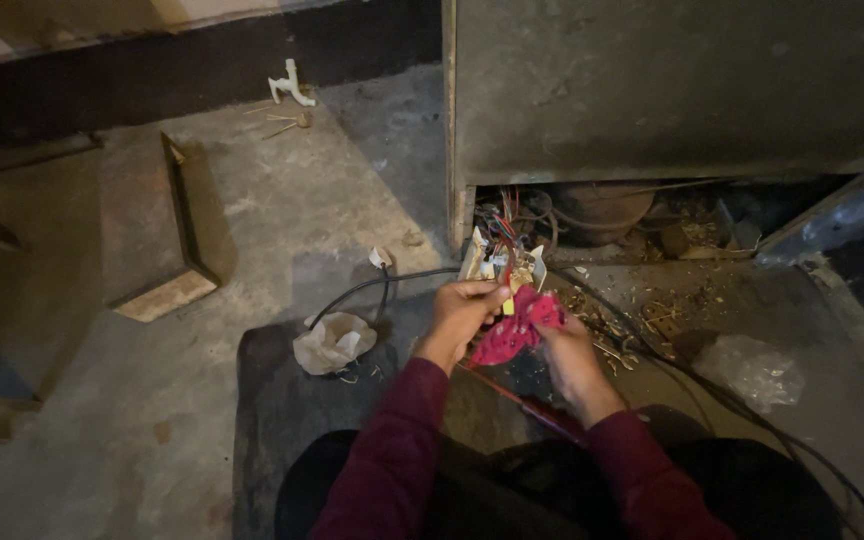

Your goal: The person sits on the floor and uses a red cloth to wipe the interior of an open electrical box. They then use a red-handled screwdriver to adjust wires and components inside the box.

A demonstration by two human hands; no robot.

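Red cloth (pixel 514 328), bunched up, sits between both hands — left hand (pixel 460 312) pinches its upper left edge with fingers curled closed, right hand (pixel 564 352) grips the lower right part, fingers wrapped around the fabric. The cloth hangs mostly between the two grips, slightly nearer the right palm. Just above the hands, a small pale component (pixel 504 266) with red and dark wires (pixel 504 228) is touching or just behind the left fingertips; whether the left hand also holds it, cannot tell. Behind that — the open base of a grey metal cabinet (pixel 672 90) with a rusty round compressor (pixel 602 208) inside. A black cable (pixel 372 286) runs left across the concrete floor (pixel 282 200). Crumpled white paper (pixel 334 342) lies left of the left hand, near. Clear plastic bag (pixel 752 370) lies right, well apart. Dark red sleeves (pixel 392 450) on both arms.
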